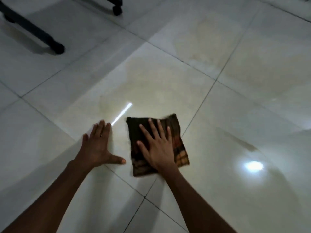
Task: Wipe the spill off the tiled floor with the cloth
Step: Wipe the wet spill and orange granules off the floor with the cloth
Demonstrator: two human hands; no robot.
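Underfoot, a glossy pale tiled floor crossed by dark grout lines running on the diagonal. Spread over the middle tiles and out toward 1 o'clock, a faint yellowish wet film, the spill, its edge plainest at 11 o'clock of the cloth. Up at 10 to 11 o'clock, black chair-base legs ending in a caster, with a second caster at the top edge near 12 o'clock. Just below centre, a dark folded cloth, roughly square, patterned in brown and orange toward its 4 o'clock corner, lying flat on the floor at the near edge of the spill and over a grout line. On top of the cloth, the right hand, palm down, fingers straight and spread, pressing on the fabric rather than curled round it. At 9 o'clock of the cloth, just beside it and not touching, the left hand, flat on the bare tile, fingers straight and together pointing toward 12 o'clock, thumb stretched out toward the cloth, holding nothing. Between the left fingertips and the cloth's top corner, a thin bright streak of reflected light; at 3 o'clock, well apart from the cloth, a round white glare spot.
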